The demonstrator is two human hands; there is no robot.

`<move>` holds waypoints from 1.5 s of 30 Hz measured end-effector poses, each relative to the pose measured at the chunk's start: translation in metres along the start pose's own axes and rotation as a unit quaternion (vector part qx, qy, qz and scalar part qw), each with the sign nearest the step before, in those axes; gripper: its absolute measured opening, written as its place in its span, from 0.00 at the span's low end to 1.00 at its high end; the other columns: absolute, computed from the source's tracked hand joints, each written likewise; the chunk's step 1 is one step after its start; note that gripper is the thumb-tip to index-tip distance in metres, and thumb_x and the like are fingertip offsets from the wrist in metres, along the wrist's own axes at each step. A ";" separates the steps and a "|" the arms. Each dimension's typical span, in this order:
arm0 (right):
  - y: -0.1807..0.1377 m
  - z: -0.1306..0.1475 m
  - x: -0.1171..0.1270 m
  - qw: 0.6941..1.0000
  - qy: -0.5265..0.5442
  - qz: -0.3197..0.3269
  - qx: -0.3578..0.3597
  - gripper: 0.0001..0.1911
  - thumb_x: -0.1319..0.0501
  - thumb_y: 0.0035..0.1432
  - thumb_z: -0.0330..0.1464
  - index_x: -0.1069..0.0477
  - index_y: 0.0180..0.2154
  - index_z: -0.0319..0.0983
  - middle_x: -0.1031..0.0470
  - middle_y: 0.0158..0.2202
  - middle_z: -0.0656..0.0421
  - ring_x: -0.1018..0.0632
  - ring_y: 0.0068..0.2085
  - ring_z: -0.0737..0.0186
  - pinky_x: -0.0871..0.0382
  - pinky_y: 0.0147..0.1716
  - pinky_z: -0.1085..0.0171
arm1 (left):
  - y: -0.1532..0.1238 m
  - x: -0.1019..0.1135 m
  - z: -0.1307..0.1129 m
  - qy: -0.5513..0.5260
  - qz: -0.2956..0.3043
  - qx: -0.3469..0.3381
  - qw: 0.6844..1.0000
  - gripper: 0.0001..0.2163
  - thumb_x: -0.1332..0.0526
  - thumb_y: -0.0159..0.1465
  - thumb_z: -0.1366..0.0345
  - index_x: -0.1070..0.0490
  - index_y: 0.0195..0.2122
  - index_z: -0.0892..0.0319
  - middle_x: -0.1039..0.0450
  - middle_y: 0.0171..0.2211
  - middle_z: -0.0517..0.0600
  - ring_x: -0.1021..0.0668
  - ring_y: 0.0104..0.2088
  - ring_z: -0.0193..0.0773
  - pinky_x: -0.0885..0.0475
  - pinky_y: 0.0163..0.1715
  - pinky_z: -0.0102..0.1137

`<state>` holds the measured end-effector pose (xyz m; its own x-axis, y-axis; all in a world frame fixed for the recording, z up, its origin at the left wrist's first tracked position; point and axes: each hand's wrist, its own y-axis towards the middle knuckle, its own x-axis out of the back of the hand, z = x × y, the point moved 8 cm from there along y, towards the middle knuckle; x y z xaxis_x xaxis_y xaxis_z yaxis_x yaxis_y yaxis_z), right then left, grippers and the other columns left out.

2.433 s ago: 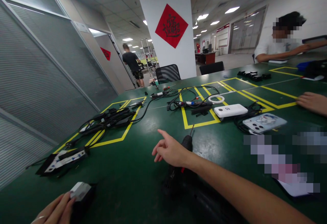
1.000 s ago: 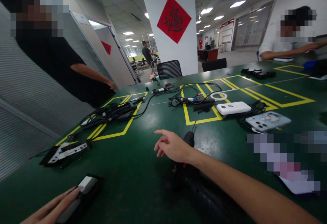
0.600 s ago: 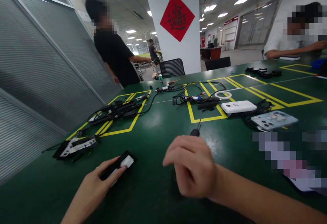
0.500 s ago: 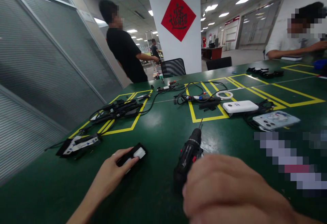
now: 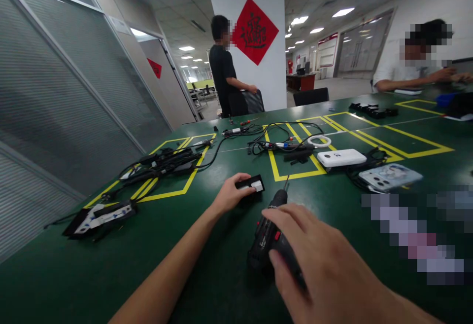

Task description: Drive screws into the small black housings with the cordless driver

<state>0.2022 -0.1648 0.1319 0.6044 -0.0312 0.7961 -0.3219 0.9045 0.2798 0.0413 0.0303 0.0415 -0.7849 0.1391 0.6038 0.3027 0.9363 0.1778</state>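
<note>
My left hand (image 5: 232, 195) had the box (image 5: 256, 185) pinched between thumb and fingers, just left of the drill (image 5: 263, 240)'s bit. My right hand (image 5: 321, 257) arched over the drill's handle, thumb and fingers well parted; whether they touched it, I couldn't tell. The drill lay on the table (image 5: 207, 270), bit pointing away from me toward yellow tape (image 5: 295, 175).

The surface (image 5: 207, 279) is green with yellow tape lines (image 5: 299, 175). The drill (image 5: 264, 240) is black with red buttons (image 5: 277, 235), the box (image 5: 254, 184) black and white. The power bank (image 5: 343, 158) is white, the phone (image 5: 391, 176) pale blue and printed. The far poster (image 5: 254, 30) is red, its characters (image 5: 254, 34) black.
</note>
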 end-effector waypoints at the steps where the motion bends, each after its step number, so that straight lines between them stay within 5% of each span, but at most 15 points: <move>1: 0.002 -0.006 -0.013 0.998 -0.051 0.021 -0.009 0.27 0.45 0.56 0.42 0.38 0.57 0.44 0.30 0.50 0.48 0.28 0.46 0.44 0.32 0.43 0.48 | 0.004 -0.002 -0.001 0.003 -0.005 -0.011 1.000 0.21 0.35 0.50 0.55 0.29 0.44 0.59 0.25 0.41 0.51 0.25 0.42 0.44 0.32 0.44 0.37; 3: 0.000 -0.026 -0.044 0.984 -0.146 0.084 -0.067 0.36 0.41 0.51 0.44 0.42 0.59 0.37 0.31 0.50 0.40 0.29 0.46 0.36 0.33 0.40 0.42 | 0.010 -0.005 -0.004 0.020 -0.018 -0.031 0.999 0.18 0.37 0.52 0.55 0.28 0.42 0.59 0.26 0.40 0.51 0.25 0.41 0.43 0.33 0.44 0.37; 7: -0.004 -0.043 -0.080 0.958 -0.224 0.128 -0.127 0.44 0.36 0.46 0.34 0.50 0.63 0.37 0.31 0.49 0.38 0.26 0.42 0.38 0.29 0.34 0.47 | 0.010 -0.007 -0.006 0.028 -0.023 -0.067 0.997 0.15 0.38 0.54 0.55 0.26 0.37 0.59 0.26 0.39 0.52 0.26 0.42 0.43 0.34 0.45 0.36; 11: 0.001 -0.048 -0.079 0.967 -0.165 0.144 -0.133 0.45 0.41 0.47 0.25 0.60 0.65 0.38 0.33 0.50 0.38 0.22 0.32 0.48 0.28 0.28 0.54 | 0.006 -0.006 -0.005 0.014 -0.018 -0.088 0.996 0.13 0.38 0.54 0.56 0.26 0.37 0.58 0.28 0.40 0.52 0.27 0.43 0.42 0.34 0.45 0.36; 14: 0.008 -0.055 -0.058 0.985 -0.072 0.117 -0.106 0.48 0.41 0.47 0.28 0.63 0.65 0.40 0.31 0.49 0.42 0.22 0.36 0.47 0.29 0.34 0.53 | 0.005 -0.005 -0.001 0.011 -0.012 -0.083 0.996 0.13 0.38 0.54 0.57 0.26 0.37 0.57 0.30 0.43 0.53 0.28 0.45 0.43 0.34 0.46 0.37; 17: 0.016 -0.062 -0.032 0.991 0.063 0.079 -0.083 0.45 0.39 0.48 0.31 0.59 0.64 0.44 0.28 0.47 0.49 0.24 0.42 0.51 0.32 0.40 0.57 | 0.005 -0.005 0.003 0.008 -0.012 -0.082 0.997 0.13 0.38 0.54 0.56 0.26 0.37 0.58 0.31 0.45 0.54 0.29 0.46 0.44 0.33 0.44 0.36; 20: 0.023 -0.077 -0.013 0.970 0.199 0.021 -0.137 0.43 0.39 0.50 0.33 0.58 0.63 0.47 0.27 0.43 0.56 0.24 0.36 0.59 0.32 0.35 0.62 | 0.005 -0.005 0.005 0.004 -0.014 -0.085 0.996 0.13 0.38 0.54 0.57 0.26 0.38 0.58 0.32 0.45 0.54 0.29 0.47 0.43 0.34 0.46 0.36; 25: 0.028 -0.094 -0.021 0.900 0.377 -0.021 -0.218 0.15 0.43 0.52 0.33 0.31 0.43 0.38 0.27 0.26 0.60 0.27 0.29 0.62 0.35 0.29 0.64 | 0.004 -0.007 0.003 -0.003 -0.003 -0.082 0.997 0.11 0.38 0.54 0.62 0.27 0.38 0.57 0.33 0.47 0.53 0.30 0.49 0.43 0.37 0.52 0.39; 28: 0.024 -0.099 -0.028 0.853 0.455 -0.032 -0.255 0.12 0.43 0.55 0.39 0.28 0.35 0.37 0.30 0.20 0.60 0.29 0.25 0.63 0.37 0.26 0.64 | 0.004 -0.007 0.002 -0.007 -0.001 -0.079 0.997 0.10 0.38 0.54 0.63 0.27 0.37 0.57 0.33 0.47 0.53 0.31 0.50 0.44 0.38 0.53 0.40; 31: 0.014 -0.098 -0.028 0.833 0.478 -0.019 -0.277 0.13 0.42 0.55 0.41 0.27 0.34 0.38 0.30 0.19 0.60 0.30 0.24 0.62 0.39 0.24 0.65 | 0.005 -0.008 0.004 -0.019 0.004 -0.072 0.997 0.09 0.38 0.54 0.64 0.28 0.37 0.57 0.33 0.48 0.53 0.31 0.51 0.44 0.38 0.53 0.40; 37: -0.005 -0.091 -0.024 0.836 0.471 0.033 -0.278 0.13 0.43 0.55 0.41 0.26 0.28 0.40 0.29 0.19 0.60 0.29 0.24 0.62 0.39 0.26 0.63 | 0.006 -0.008 0.005 -0.035 0.005 -0.087 0.996 0.09 0.38 0.55 0.63 0.28 0.37 0.58 0.33 0.46 0.52 0.31 0.49 0.42 0.38 0.53 0.38; 45: -0.009 -0.086 -0.031 0.853 0.436 0.080 -0.277 0.12 0.43 0.55 0.42 0.28 0.34 0.43 0.29 0.18 0.63 0.29 0.24 0.62 0.38 0.28 0.63 | 0.005 -0.008 0.002 -0.030 0.000 -0.097 0.995 0.09 0.39 0.56 0.63 0.28 0.36 0.58 0.32 0.45 0.52 0.30 0.48 0.41 0.38 0.53 0.37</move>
<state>0.2495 -0.1350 0.0588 0.9748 0.2208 0.0321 -0.2030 0.9376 -0.2824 0.0486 0.0348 0.0359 -0.8141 0.1646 0.5570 0.3975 0.8572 0.3276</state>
